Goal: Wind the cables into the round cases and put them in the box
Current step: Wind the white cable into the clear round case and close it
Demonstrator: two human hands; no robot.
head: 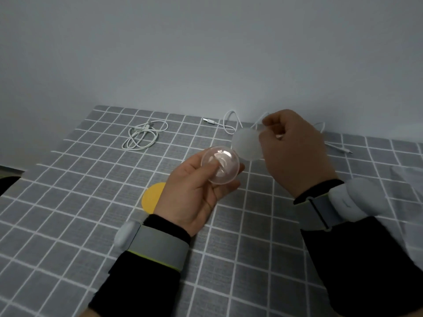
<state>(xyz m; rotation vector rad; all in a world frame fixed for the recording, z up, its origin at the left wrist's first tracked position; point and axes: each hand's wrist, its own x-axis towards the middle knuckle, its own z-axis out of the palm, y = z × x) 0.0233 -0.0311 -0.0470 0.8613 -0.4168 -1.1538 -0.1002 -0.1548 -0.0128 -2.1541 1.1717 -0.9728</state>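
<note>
Nearest, the left hand [196,193] is raised over the checked surface [68,225], palm up. Its fingers [229,186] are curled round a clear half [220,165] of 1 round case, with the thumb across its near side. I cannot tell whether the dome faces up or the hollow does.

Just beside it, up and to the right, the right hand [295,152] shows its back. It pinches the rim of a white half [246,144], and the disc sticks out leftward from the fingers [272,121]. The 2 halves almost touch edge to edge, so this case is open and holds no cable.

A yellow disc [152,197] lies flat on the surface, partly hidden under the left hand.

Farther back, the loose cable [230,124] sprawls along the far edge. It runs mostly left to right, from the plug at its left end, behind the right hand, to its other end on the right. That puts it directly beyond the right hand, which is the nearer one. Whether those fingers also touch it is hidden.

Well to the left, a coiled cable [143,137] lies bundled, its loop slanting toward the near left.

No box is clearly in view.
</note>
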